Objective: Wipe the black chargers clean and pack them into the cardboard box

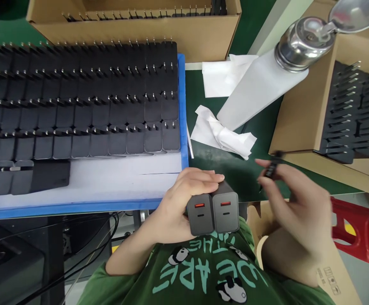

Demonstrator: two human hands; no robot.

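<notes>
— Hands apart at the near side of a dark green table (205,148), a person's left hand (181,197) curls around a pair of dark grey blocks (219,218), while the right hand (302,203) pinches a slim black item (271,170) between thumb and finger.

— Where exactly are the blocks?

— Side by side, just above the person's green shirt (200,264), which bears pandas and lettering. Each block's near face shows a red-orange slot over a smaller dark one. The slim item, partly blurred, is well apart from them, to the right.

— And beyond the hands?

— At left, a blue-edged white board (114,178) carries rows of black pronged pieces (82,95). Crumpled tissue (229,137) lies beside a white bottle (264,87), its metal lid (359,15) flipped open.

— Farther back?

— An open cardboard box (302,106) at right holds more pronged pieces; another carton (140,38) spans the far side, prongs showing above its near wall.
</notes>
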